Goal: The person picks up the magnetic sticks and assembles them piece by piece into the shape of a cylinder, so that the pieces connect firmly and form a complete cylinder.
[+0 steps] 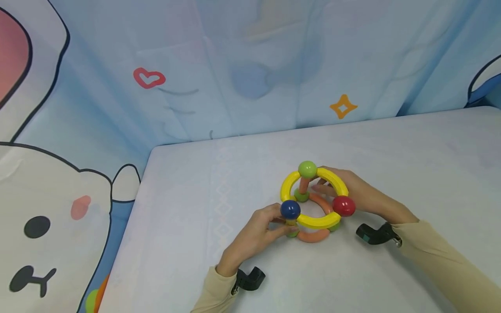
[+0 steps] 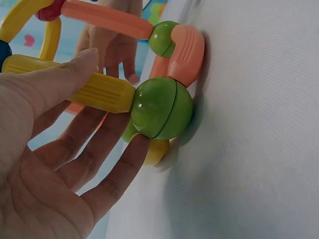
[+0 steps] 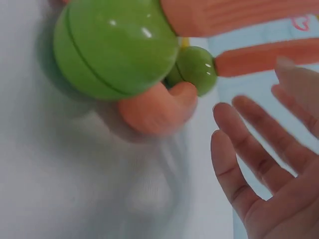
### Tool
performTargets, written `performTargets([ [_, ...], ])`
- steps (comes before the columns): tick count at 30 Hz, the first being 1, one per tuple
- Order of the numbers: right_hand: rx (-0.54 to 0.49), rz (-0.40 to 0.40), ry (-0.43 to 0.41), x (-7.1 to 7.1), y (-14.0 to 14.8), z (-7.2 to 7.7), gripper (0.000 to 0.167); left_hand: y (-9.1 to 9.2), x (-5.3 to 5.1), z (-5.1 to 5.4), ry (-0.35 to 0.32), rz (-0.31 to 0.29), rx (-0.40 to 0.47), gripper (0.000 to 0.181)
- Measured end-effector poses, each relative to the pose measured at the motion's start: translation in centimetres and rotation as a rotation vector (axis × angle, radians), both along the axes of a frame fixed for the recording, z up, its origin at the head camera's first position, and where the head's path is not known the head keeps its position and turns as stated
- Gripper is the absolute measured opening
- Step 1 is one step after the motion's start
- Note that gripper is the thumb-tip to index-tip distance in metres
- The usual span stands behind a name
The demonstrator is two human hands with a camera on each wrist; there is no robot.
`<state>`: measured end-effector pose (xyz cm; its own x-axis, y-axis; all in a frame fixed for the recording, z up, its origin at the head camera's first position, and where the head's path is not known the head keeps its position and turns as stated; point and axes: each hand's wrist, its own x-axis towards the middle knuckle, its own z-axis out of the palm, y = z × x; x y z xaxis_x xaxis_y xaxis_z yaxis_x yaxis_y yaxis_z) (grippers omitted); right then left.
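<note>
A toy frame of magnetic rods and balls stands on the white table. Its upper ring has yellow curved rods (image 1: pixel 318 221) joined by a blue ball (image 1: pixel 290 209), a red ball (image 1: pixel 344 206) and a green ball (image 1: pixel 307 169). Orange curved rods (image 1: pixel 313 236) and green balls form the lower ring. My left hand (image 1: pixel 254 232) pinches the straight yellow rod (image 2: pixel 112 93) under the blue ball, thumb in front and fingers behind. My right hand (image 1: pixel 362 193) is at the frame's far right side, fingers loosely extended near a straight orange rod (image 3: pixel 264 57); whether the thumb touches it is unclear.
The white tabletop (image 1: pixel 188 187) spreads around the frame. Behind it hangs a blue patterned curtain (image 1: pixel 235 65), and a printed white cartoon animal (image 1: pixel 58 191) shows at the left. Black wrist cameras (image 1: pixel 250 279) are strapped to both forearms.
</note>
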<state>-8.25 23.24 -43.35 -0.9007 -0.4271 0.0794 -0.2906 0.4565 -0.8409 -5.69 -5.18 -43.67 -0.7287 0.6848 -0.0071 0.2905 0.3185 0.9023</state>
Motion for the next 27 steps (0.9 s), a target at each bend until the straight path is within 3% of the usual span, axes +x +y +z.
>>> performTargets([
  [3, -0.003, -0.039, 0.02, 0.8, 1.4, -0.2, 0.04, 0.1, 0.1, 0.0, 0.009, 0.004, -0.008, 0.032],
  [7, -0.007, -0.044, 0.041, 2.4, 3.2, -0.6, 0.033, 0.3, 0.1, -0.1, 0.039, 0.0, -0.007, 0.033],
  [15, -0.017, 0.097, 0.051, 5.7, 4.3, -1.4, 0.044, 0.5, 0.1, -0.2, 0.072, 0.0, -0.042, 0.033],
  [21, 0.049, 0.086, 0.081, 6.5, 3.5, -2.0, 0.054, 0.8, 0.0, -0.5, 0.096, -0.002, -0.077, 0.036],
  [27, 0.048, 0.085, 0.06, 6.6, 2.8, -2.2, 0.052, 0.8, 0.0, -0.3, 0.118, 0.002, -0.112, 0.043],
])
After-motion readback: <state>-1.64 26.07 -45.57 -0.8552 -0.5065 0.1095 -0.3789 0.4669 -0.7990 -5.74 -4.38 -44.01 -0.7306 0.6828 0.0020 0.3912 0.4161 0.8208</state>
